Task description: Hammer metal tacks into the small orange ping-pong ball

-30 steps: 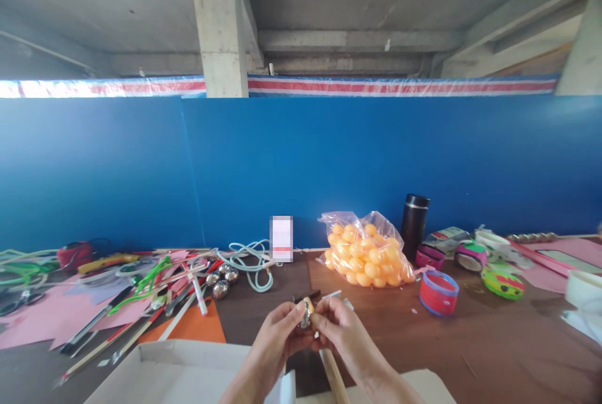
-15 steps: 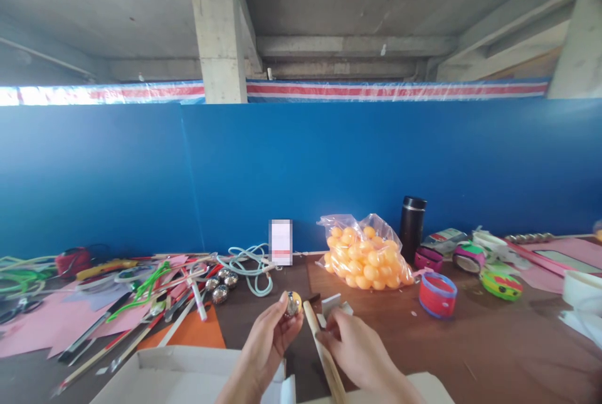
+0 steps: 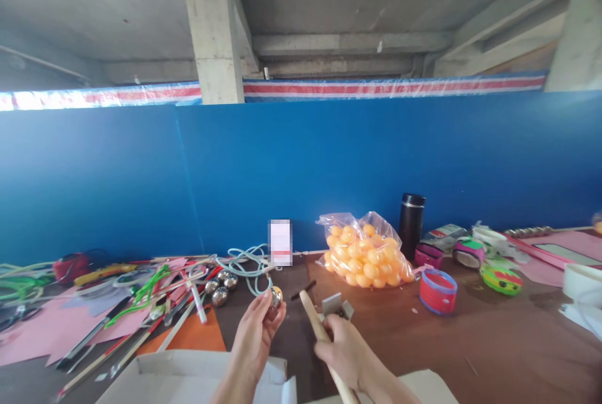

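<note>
My left hand is closed around a shiny silver metal ball, gripping it with the fingertips just above the table. My right hand is wrapped around a pale wooden stick, which slants up and to the left with its rounded end free. Right behind that hand sits a small open white box with something dark inside that I cannot make out. A thin dark rod lies past the stick's tip. Several more silver balls rest together to the left of my left hand.
Behind are a clear bag of orange balls, a black flask and a pale blue cord. A white carton lies at the front. Sticks and pink paper clutter the left; a red-blue band stands right.
My left hand has shifted left and slightly forward with the metal ball. My right hand has moved from the small box's edge to a full grip on the wooden stick, whose tip has risen.
</note>
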The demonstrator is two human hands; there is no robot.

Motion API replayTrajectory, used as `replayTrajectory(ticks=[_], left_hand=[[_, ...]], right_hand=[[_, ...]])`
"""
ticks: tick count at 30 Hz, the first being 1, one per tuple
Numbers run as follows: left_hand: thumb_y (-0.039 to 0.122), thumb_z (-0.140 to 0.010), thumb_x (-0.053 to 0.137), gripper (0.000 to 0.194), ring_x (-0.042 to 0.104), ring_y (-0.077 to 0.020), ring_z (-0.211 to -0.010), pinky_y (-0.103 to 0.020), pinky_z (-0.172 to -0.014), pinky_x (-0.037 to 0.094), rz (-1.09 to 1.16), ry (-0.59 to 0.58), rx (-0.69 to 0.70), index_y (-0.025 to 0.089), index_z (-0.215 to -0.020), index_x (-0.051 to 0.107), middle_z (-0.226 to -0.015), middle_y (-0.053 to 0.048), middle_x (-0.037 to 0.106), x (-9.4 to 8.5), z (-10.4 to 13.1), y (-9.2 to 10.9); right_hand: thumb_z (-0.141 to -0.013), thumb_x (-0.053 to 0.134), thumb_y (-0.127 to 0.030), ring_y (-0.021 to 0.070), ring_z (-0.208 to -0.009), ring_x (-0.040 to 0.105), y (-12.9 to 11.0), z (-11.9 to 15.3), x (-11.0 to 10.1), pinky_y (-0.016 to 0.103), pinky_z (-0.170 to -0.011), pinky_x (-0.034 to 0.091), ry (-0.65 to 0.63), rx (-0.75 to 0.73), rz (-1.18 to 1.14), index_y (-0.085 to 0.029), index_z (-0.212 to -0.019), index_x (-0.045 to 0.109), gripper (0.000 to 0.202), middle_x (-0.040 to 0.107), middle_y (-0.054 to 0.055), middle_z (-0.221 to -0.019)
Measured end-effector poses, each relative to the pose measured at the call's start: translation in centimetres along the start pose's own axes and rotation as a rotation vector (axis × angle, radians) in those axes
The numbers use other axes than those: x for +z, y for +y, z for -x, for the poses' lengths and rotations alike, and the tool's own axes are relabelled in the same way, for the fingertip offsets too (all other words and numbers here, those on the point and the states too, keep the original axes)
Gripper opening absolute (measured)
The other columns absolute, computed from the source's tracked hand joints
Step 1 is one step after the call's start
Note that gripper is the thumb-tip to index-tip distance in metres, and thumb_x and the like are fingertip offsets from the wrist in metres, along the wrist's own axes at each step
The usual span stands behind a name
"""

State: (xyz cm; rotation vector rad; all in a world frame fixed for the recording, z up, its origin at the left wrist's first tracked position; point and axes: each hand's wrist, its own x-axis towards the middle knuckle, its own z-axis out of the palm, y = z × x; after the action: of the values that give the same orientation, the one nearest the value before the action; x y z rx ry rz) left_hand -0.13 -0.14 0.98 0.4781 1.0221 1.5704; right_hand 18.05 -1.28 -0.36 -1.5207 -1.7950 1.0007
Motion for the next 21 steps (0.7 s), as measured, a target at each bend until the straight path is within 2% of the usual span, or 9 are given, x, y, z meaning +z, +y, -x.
replayTrajectory(ticks=[3,7,10,15,21], left_hand=[[0.013,-0.076,0.060,0.013,0.064,-0.0142,-0.076,-0.026,-0.073,0.054,-0.015,0.047,0.062,0.011,-0.089,0.059,-0.084,-0.008,0.065,-0.5,-0.5,0.0],[0.012,-0.075,0.061,0.009,0.064,-0.0141,-0.078,-0.030,-0.082,0.052,0.004,0.096,0.113,0.011,-0.084,0.059,-0.084,-0.006,0.063,-1.1,-1.2,-0.2],[0.012,-0.074,0.062,0.008,0.063,-0.0145,-0.081,-0.032,-0.086,0.050,0.027,0.102,0.153,0.011,-0.081,0.059,-0.085,-0.005,0.062,-1.4,-1.6,-0.5],[0.012,-0.073,0.063,0.012,0.063,-0.0171,-0.085,-0.031,-0.087,0.050,0.014,0.096,0.146,0.011,-0.084,0.059,-0.090,-0.006,0.062,-1.4,-1.6,-0.6],[0.011,-0.075,0.061,0.009,0.064,-0.0191,-0.083,-0.032,-0.084,0.051,0.034,0.113,0.121,0.010,-0.083,0.058,-0.086,-0.007,0.063,-1.2,-1.5,-0.3]], right_hand=[[-0.066,0.046,-0.018,0.0127,-0.062,0.050,-1.5,0.6,-0.8,0.020,-0.054,0.032,0.059,-0.114,-0.077,-0.018,-0.070,0.045,0.005,0.054,0.000,-0.066],[-0.070,0.046,-0.020,0.0115,-0.059,0.045,-3.0,1.6,-1.4,0.019,-0.053,0.031,0.037,-0.188,-0.096,-0.020,-0.070,0.038,0.008,0.047,-0.002,-0.062],[-0.069,0.045,-0.017,0.0114,-0.058,0.043,-2.8,1.7,-0.9,0.019,-0.052,0.029,0.019,-0.239,-0.028,-0.020,-0.072,0.037,0.009,0.045,-0.003,-0.062],[-0.064,0.043,-0.011,0.0107,-0.055,0.039,-1.8,1.4,0.3,0.020,-0.050,0.026,0.031,-0.255,0.067,-0.020,-0.072,0.036,0.014,0.042,-0.003,-0.060],[-0.069,0.044,-0.015,0.0112,-0.057,0.041,-2.0,1.4,0.1,0.019,-0.053,0.029,0.069,-0.288,0.047,-0.020,-0.075,0.037,0.011,0.044,-0.002,-0.063]])
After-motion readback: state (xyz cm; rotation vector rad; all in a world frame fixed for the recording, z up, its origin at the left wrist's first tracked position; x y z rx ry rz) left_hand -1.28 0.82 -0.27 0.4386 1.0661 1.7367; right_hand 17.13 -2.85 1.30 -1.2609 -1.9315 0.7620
